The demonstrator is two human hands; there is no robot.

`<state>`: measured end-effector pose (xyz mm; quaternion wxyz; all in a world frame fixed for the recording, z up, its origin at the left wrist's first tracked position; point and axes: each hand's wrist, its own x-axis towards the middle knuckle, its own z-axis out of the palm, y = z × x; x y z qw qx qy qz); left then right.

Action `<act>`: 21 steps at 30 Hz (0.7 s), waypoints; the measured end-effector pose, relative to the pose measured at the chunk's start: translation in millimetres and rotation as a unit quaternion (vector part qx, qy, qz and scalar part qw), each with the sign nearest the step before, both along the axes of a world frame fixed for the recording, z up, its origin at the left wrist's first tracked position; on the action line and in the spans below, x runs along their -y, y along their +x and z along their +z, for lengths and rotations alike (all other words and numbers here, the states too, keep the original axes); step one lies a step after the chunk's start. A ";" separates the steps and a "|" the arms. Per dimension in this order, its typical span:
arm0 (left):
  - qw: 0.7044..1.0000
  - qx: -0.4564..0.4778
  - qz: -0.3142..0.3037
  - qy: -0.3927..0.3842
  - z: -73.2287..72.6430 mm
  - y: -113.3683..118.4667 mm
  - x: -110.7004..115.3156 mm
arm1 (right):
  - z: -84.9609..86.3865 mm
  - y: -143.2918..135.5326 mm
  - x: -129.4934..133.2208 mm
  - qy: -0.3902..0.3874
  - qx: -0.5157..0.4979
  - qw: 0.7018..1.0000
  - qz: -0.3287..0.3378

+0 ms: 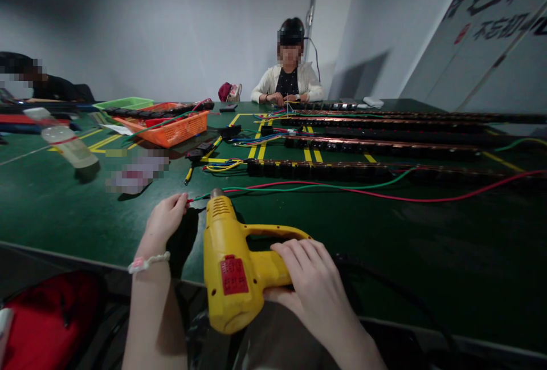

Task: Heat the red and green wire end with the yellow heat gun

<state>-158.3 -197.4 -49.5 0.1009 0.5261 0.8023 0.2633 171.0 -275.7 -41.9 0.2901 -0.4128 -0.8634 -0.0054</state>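
Green matting covers the bench (64, 204); right hand (314, 284) grips the yellow plastic heat gun (231, 267), left hand (164, 219) pinches the red wire (384, 194) at lower centre, best kept fingers clear of the nozzle.

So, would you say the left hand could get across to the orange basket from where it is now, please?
Probably not without leaning in. The left hand is pinching wire ends by the heat gun nozzle at the near edge, and the orange basket sits well back on the green table. Only loose cables lie between.
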 end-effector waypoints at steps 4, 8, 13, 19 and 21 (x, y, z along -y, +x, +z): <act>1.000 0.014 0.004 -0.002 -0.6 -0.7 -0.4 | 0.9 19.1 -1.0 0.007 0.001 1.000 -0.022; 1.000 0.017 0.011 -0.019 2.5 0.4 0.1 | 1.9 38.3 -2.1 0.003 0.011 1.000 -0.029; 0.998 0.045 0.029 -0.040 8.2 3.4 1.2 | -1.1 59.9 -3.7 0.006 0.009 0.999 -0.036; 0.998 0.048 0.016 -0.034 14.2 9.9 5.8 | -5.8 91.6 -6.3 0.020 0.023 0.995 -0.094; 0.998 0.061 0.018 -0.030 15.1 11.6 7.1 | -5.7 102.7 -8.2 0.028 0.039 0.995 -0.084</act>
